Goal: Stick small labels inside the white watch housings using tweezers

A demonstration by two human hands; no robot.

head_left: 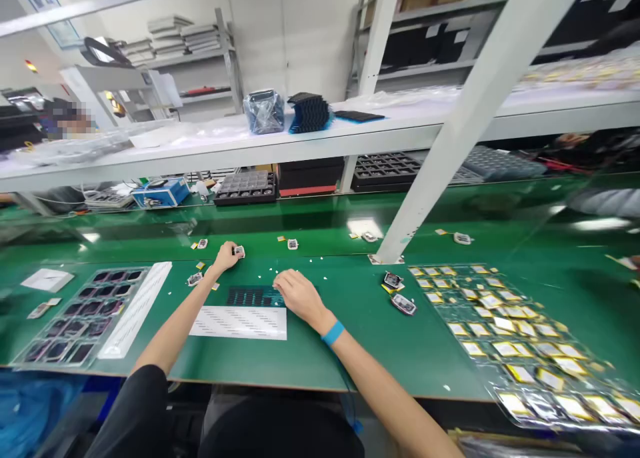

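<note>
My left hand (226,256) is closed round the edge of a small white-edged electronic device (240,252) at the far side of the green bench. My right hand (299,297) has its fingertips pinched together over the right end of a dark sheet of black rectangular pieces (250,297); whatever is between them is too small to make out. A blue band (333,333) circles the right wrist. Below the dark sheet lies a white printed strip sheet (240,323). Another small device (195,280) rests beside my left forearm, and one more device (293,244) lies beyond my hands.
On the left, a clear tray (93,305) holds dark square screens beside a long white strip (135,311). To the right are loose devices (403,303) and a clear tray of yellow-edged parts (515,325). A slanted white post (440,151) meets the bench; a shelf (210,153) spans above.
</note>
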